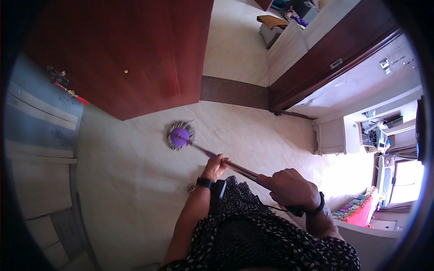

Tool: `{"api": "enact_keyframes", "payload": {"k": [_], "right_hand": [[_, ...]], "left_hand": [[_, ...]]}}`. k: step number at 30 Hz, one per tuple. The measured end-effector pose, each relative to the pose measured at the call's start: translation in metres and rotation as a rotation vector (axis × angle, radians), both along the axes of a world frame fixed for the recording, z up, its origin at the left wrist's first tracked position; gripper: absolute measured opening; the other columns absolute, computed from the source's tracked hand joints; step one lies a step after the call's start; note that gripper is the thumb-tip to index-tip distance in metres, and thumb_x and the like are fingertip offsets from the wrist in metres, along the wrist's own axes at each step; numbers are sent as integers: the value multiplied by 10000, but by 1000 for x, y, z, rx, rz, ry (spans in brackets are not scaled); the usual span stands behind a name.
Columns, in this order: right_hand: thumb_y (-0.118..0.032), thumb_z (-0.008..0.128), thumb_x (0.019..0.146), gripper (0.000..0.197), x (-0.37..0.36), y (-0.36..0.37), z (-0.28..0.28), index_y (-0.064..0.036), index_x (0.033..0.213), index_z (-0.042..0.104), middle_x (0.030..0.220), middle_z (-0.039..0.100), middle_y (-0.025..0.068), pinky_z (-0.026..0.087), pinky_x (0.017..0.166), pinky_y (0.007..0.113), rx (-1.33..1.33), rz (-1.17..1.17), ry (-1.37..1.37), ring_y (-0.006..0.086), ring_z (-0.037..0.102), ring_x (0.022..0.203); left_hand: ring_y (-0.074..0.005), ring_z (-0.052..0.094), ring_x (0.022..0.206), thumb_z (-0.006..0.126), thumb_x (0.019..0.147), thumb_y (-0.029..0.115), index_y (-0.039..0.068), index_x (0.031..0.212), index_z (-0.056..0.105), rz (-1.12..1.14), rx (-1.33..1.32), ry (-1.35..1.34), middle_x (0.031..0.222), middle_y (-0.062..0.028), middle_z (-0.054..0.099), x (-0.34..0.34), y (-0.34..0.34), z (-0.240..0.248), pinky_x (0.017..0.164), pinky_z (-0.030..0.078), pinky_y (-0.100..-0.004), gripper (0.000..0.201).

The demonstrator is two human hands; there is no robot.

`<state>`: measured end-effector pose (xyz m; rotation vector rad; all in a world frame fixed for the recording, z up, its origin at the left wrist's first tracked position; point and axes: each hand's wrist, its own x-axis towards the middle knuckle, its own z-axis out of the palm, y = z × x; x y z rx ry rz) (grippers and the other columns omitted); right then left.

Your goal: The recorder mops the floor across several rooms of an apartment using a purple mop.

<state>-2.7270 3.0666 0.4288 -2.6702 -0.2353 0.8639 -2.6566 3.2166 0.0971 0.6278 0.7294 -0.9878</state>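
A spin mop with a purple round head (180, 137) and a grey-white string fringe rests on the pale floor, left of centre. Its long metallic handle (243, 170) slants from the head back toward my body. Around the lower part of the handle, my left hand (215, 167) is closed, with a dark band on that wrist. Higher up, near the handle's upper end, my right hand (291, 187) is wrapped round it in a fist. My right wrist also wears a dark band.
A reddish-brown door (135, 63) stands ajar just beyond the mop head. Past it, a dark threshold strip (235, 92) leads to another room. A white cabinet (332, 135) stands at right, and a bed with a red cover (361, 210) lies farther right. Pale furniture (38, 180) lines the left.
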Motion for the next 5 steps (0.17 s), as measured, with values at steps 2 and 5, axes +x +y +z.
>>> {"api": "enact_keyframes", "payload": {"k": [2, 5], "right_hand": [[-88, 546, 641, 410, 5, 5, -5, -51, 1045, 482, 609, 551, 141, 429, 528, 420, 64, 106, 93, 339, 558, 607], [-142, 573, 697, 517, 8, 25, -24, -97, 1195, 439, 613, 550, 130, 419, 570, 407, 139, 291, 79, 301, 567, 612]], "left_hand": [[-190, 537, 679, 517, 788, 51, 1, 790, 473, 115, -35, 9, 732, -97, 524, -19, 36, -6, 650, 496, -321, 67], [-224, 557, 781, 547, 808, 115, 31, 832, 502, 198, -234, -208, 784, -100, 548, -46, 91, -2, 823, 457, -390, 99]]}}
